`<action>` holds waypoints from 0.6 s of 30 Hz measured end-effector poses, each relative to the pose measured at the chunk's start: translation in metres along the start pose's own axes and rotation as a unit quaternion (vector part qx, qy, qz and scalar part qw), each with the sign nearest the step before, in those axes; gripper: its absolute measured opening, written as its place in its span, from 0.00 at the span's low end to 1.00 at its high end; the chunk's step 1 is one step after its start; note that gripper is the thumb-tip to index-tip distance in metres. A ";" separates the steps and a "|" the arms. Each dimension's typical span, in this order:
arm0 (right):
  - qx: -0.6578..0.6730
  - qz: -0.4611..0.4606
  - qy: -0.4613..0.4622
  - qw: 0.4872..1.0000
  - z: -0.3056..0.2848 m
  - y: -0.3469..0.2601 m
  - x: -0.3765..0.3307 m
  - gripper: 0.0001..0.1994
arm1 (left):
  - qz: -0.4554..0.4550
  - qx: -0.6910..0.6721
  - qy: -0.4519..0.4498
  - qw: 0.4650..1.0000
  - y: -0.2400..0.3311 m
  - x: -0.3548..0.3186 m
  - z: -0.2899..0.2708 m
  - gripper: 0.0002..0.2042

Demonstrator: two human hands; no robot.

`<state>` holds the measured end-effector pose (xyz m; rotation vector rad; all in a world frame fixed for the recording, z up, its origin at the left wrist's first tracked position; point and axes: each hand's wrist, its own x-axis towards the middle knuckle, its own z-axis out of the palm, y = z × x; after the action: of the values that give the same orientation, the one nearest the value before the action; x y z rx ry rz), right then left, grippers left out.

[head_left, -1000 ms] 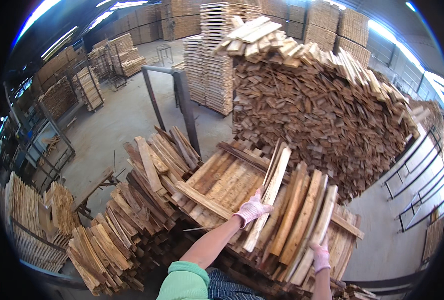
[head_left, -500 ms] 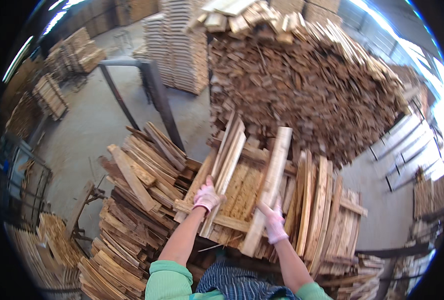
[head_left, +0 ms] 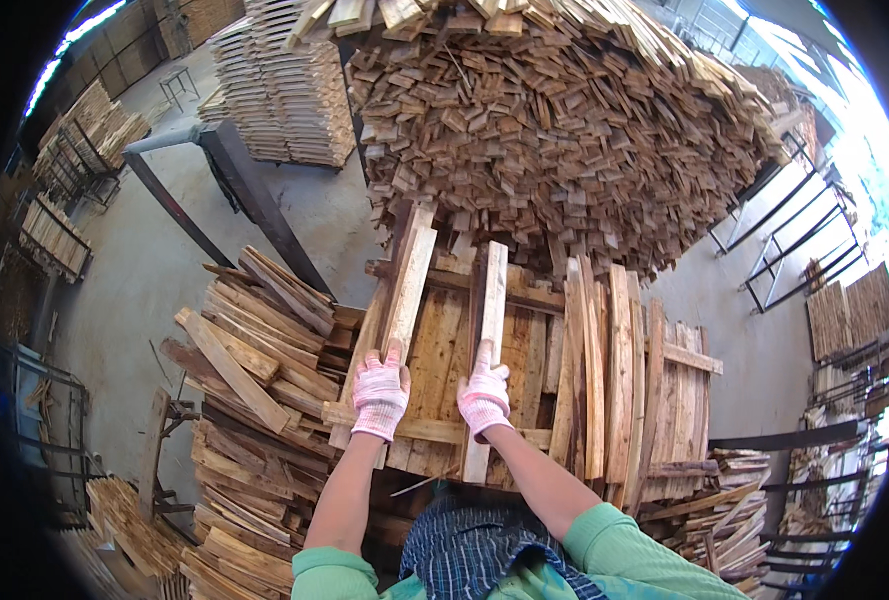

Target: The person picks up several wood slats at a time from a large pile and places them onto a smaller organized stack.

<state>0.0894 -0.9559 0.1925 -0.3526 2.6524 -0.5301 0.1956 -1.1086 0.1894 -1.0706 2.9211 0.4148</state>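
Observation:
My left hand (head_left: 381, 397), in a pinkish-white work glove, is closed around the near part of a pale wooden slat (head_left: 411, 290) that lies lengthwise beside darker slats. My right hand (head_left: 485, 397), gloved alike, grips another pale slat (head_left: 495, 300), with a dark strip along its left side. Both slats point away from me, roughly parallel with a gap between them. Under them is a bed of boards (head_left: 435, 350) crossed by a near batten (head_left: 433, 430) and a far batten (head_left: 537, 294). My fingers partly hide the gripped edges.
Several loose slats (head_left: 621, 370) lie lengthwise on the right of the bed. Rough strips (head_left: 255, 440) are heaped on the left, near a dark metal frame (head_left: 265, 215). A large wood pile (head_left: 555, 140) rises beyond, with stacked slats (head_left: 283, 90) at far left.
My right hand has brought its slat leftward, closer to my left hand, and turned it straighter. My left hand still holds the left slats. The whole view has shifted.

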 end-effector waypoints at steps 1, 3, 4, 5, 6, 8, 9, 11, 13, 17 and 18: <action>-0.010 0.002 0.018 1.000 0.002 -0.002 0.001 0.49 | 0.033 0.040 0.045 0.998 0.007 -0.002 -0.004 0.29; -0.005 0.003 -0.009 1.000 -0.001 0.003 0.003 0.49 | 0.046 0.080 -0.008 0.996 0.020 0.001 -0.007 0.31; -0.008 0.012 -0.037 0.999 -0.007 0.000 0.003 0.49 | 0.049 0.104 -0.033 0.993 0.023 0.004 -0.010 0.31; -0.008 0.017 -0.042 0.999 -0.001 0.004 0.008 0.48 | 0.027 0.105 -0.066 0.992 0.032 0.011 -0.019 0.32; -0.001 0.022 -0.040 0.999 0.003 0.009 0.016 0.47 | 0.045 0.133 -0.040 0.989 0.041 0.013 -0.018 0.29; 0.005 -0.001 -0.027 1.000 0.013 0.003 0.012 0.47 | 0.054 0.208 0.007 0.977 0.027 0.018 0.016 0.24; 0.025 0.009 -0.057 0.998 -0.001 -0.008 0.002 0.47 | 0.055 0.273 0.020 0.960 0.021 0.017 0.029 0.22; 0.041 0.015 -0.060 0.997 -0.008 -0.002 0.005 0.47 | 0.050 0.266 0.005 0.963 0.035 0.017 0.029 0.23; 0.000 -0.008 -0.045 0.999 -0.002 0.002 0.008 0.48 | 0.015 0.216 -0.017 0.976 0.039 0.018 0.023 0.26; 0.025 0.037 -0.036 0.998 -0.004 0.018 -0.009 0.48 | -0.019 0.120 -0.048 0.991 0.029 0.012 -0.002 0.41; 0.016 0.032 -0.028 0.999 0.003 0.026 -0.008 0.48 | -0.012 0.101 -0.034 0.994 0.025 0.011 -0.009 0.42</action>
<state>0.0938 -0.9305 0.1818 -0.2672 2.5886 -0.5327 0.1726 -1.0995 0.2033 -1.0415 2.8124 0.1471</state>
